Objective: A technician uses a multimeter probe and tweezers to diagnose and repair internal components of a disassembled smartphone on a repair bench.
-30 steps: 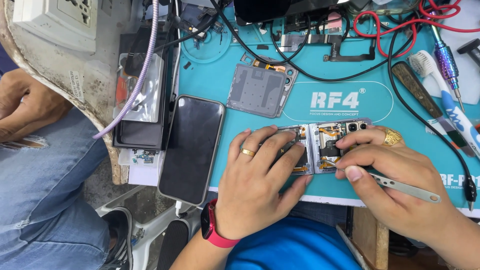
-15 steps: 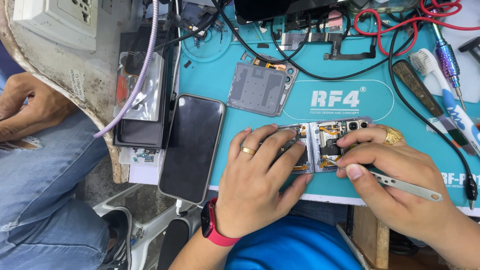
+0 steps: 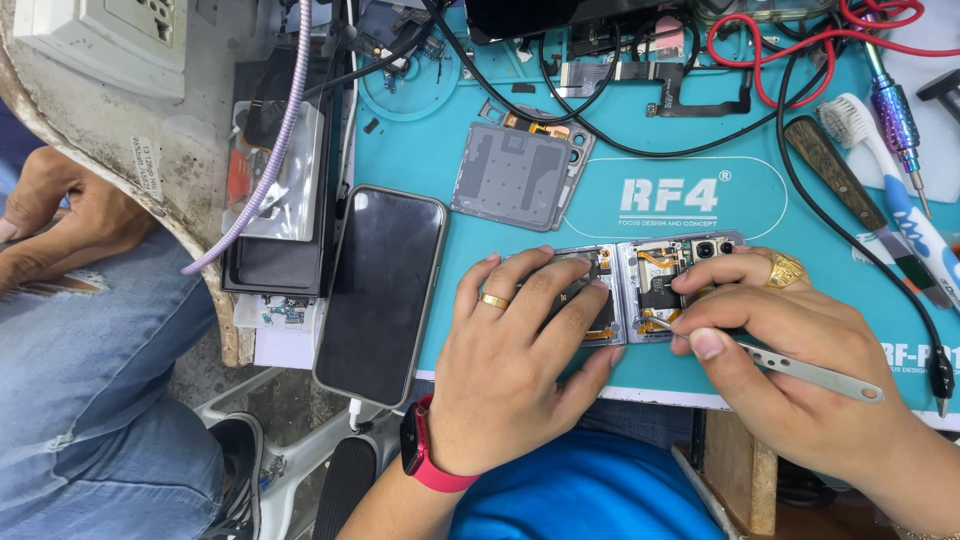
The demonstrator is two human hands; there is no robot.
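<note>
An opened folding phone (image 3: 640, 285) with its inner parts bare lies on the teal work mat (image 3: 420, 160). My left hand (image 3: 510, 360), with a gold ring and a red wrist watch, presses flat on the phone's left half. My right hand (image 3: 790, 350) grips thin metal tweezers (image 3: 790, 368); their tip touches the phone's right half near the hinge. A grey back cover (image 3: 515, 175) lies on the mat just above the phone.
A black smartphone (image 3: 380, 290) lies face up left of my left hand, beside a stack of phones (image 3: 275, 215). Red and black cables, a toothbrush (image 3: 890, 180), a screwdriver (image 3: 895, 110) and a brown-handled tool (image 3: 830, 160) sit top right. Another person's hand (image 3: 60, 215) rests at far left.
My hands stay on the phone with only slight shifts of the tweezers. The other person's hand at left has moved a little.
</note>
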